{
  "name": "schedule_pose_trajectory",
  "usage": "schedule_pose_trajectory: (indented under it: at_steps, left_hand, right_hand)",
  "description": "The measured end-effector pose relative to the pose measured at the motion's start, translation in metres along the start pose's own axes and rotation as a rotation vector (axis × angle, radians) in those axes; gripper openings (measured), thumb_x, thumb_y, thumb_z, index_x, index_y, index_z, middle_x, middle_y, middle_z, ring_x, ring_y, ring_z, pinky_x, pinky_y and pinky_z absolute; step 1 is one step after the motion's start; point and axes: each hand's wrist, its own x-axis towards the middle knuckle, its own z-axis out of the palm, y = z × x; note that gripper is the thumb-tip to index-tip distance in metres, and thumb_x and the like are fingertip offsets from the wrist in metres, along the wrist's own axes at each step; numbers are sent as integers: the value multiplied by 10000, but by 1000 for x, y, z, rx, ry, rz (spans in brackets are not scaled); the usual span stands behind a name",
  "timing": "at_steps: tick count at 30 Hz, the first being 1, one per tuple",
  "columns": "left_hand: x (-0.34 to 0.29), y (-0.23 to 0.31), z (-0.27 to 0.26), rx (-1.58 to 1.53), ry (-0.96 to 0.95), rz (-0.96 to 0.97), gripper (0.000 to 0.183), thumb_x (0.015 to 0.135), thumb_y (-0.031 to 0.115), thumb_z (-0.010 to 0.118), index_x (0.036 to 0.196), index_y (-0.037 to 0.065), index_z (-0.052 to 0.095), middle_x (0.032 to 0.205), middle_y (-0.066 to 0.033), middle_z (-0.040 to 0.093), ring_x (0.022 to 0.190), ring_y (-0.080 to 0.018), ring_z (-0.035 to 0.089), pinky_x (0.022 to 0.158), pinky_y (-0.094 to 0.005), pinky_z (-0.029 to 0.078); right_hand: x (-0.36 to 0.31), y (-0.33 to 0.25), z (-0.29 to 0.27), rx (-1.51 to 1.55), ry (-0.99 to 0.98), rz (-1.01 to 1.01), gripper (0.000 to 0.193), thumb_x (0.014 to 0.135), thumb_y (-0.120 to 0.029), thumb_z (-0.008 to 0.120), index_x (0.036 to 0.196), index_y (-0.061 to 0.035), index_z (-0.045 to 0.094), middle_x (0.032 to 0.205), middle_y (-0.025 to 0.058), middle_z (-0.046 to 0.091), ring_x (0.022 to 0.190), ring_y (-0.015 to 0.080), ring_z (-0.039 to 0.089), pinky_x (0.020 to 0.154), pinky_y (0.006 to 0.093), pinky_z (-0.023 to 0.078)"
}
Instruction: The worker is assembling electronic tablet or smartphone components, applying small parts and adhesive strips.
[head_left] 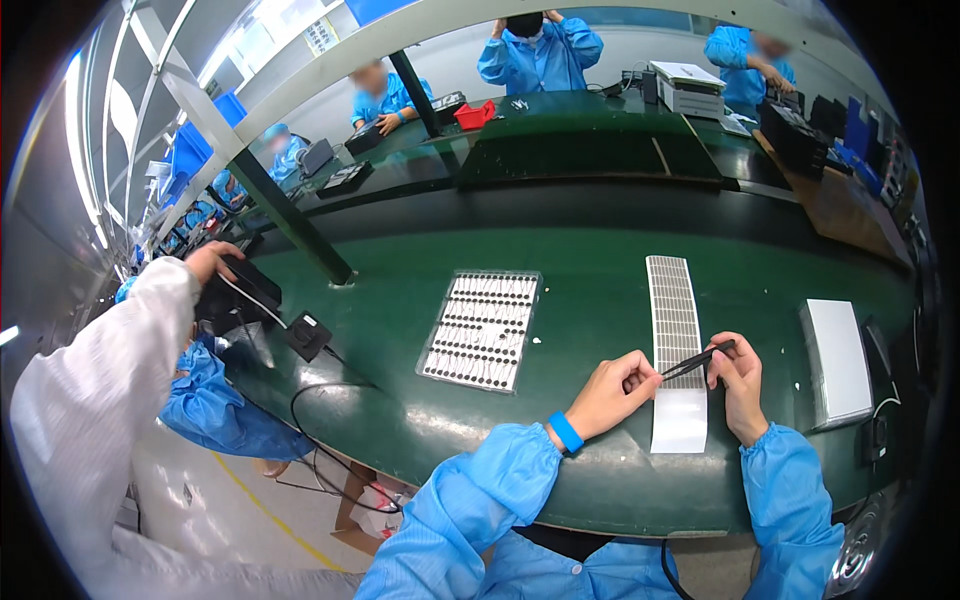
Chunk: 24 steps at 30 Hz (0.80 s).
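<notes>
Since the long pale strip [678, 430] lies flat on the green bench [590, 300], it's easy to get at from either side, which I'd guess is why it's set out like that. Its upper part is covered in rows of tiny greyish rectangles [672, 300], and the lower end is plain white. The right hand [740, 388] has the black tweezers [698, 362] pinched near the back end, slanted over the strip, probably because those rectangles are awkward for bare fingers. The left hand [612, 395] is bunched up at the tweezer tips, maybe steadying them, but honestly I can't tell if it's gripping the tips or some tiny piece; they're too small to make out. Off to the left there's a tray [500, 273] with rows of small black round parts [488, 382] on thin wires, likely kept apart so nothing gets tangled or knocked. The white-topped block [838, 360] is parked beyond the right hand, seemingly to leave elbow room.
</notes>
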Motion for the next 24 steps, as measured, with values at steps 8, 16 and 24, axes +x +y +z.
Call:
schedule_pose_trajectory:
  at_steps: [8, 16, 24]
  left_hand:
    - [3, 7, 3, -12, 70, -3, 169, 904, 160, 680, 967, 9, 638, 706, 9, 612, 610, -31, 493, 559, -208, 415]
    - [0, 4, 3, 21, 63, -5, 176, 882, 173, 695, 842, 5, 666, 645, 1, 643, 520, -30, 469, 480, -223, 373]
    - [-1, 5, 3, 66, 45, -18, 189, 893, 166, 676, 803, 1, 653, 613, -5, 643, 506, -28, 481, 468, -222, 367]
  right_hand:
    - [2, -3, -4, 31, 48, 35, 221, 918, -108, 615, 1102, -4, 549, 910, 41, 590, 628, 61, 511, 566, 203, 412]
    - [-1, -4, -1, 16, -58, 45, 232, 890, -68, 655, 1082, 11, 552, 942, 66, 619, 658, 82, 538, 592, 216, 442]
    - [0, -6, 2, 49, 0, 21, 303, 879, -45, 656, 1143, 19, 522, 941, 55, 614, 671, 54, 504, 576, 189, 410]
